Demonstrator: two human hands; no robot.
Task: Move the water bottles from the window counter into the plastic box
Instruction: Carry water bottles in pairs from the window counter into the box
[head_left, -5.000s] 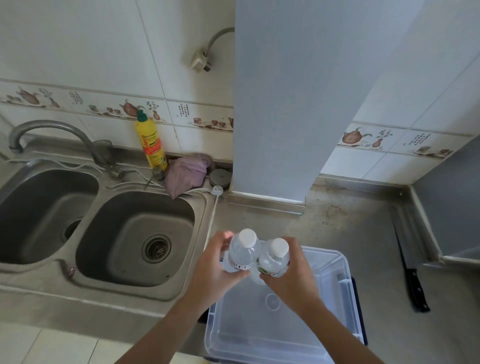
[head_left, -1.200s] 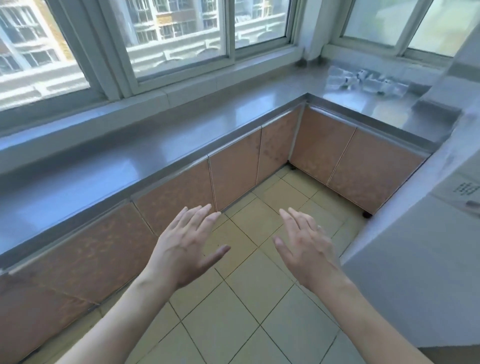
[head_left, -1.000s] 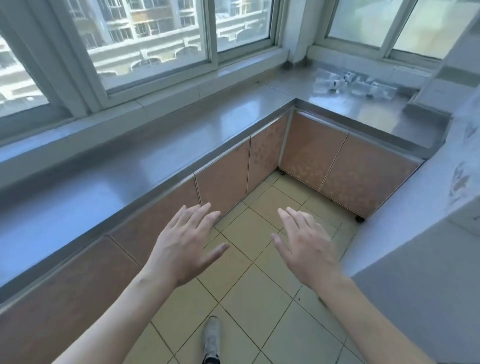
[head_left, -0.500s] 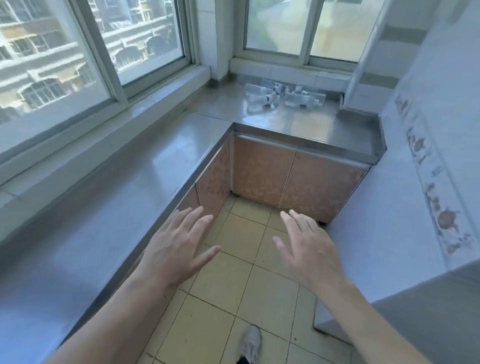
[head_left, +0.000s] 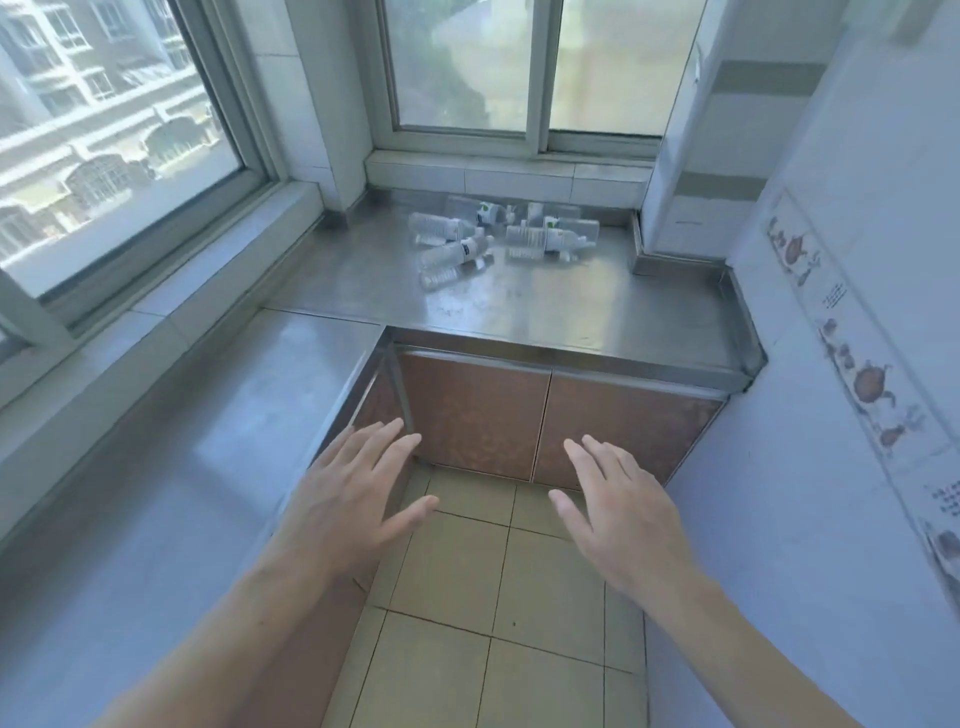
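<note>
Head view: water bottles (head_left: 498, 236) lie on their sides in a loose heap on the window counter (head_left: 545, 306), toward its rear edge under the far window (head_left: 530, 67), roughly midway along that edge. Count is uncertain from here; I make out about six or seven, clear plastic with white caps, some touching or overlapping. The plastic box is not in frame.

Change since five seconds ago: I then held two bottles over the box beside the sink; now both hands are empty and the view has swung round to the window corner. Over the last second the heap has shifted from the upper right of frame to nearly dead ahead and looks larger, so I am closing on it. I read this as one delivery done and the return leg for the next pair nearly finished.

Left hand (head_left: 353, 499) and right hand (head_left: 618, 514) are held out in front, palms down, fingers spread and relaxed, gripping nothing. Both are over the tiled floor (head_left: 467, 597), well short of the counter's front edge, with the cabinet doors (head_left: 545, 415) between them and the heap.

Judgement: several trips remain. Bottles lying down may roll when neighbours are lifted; take the outer ones first.
</note>
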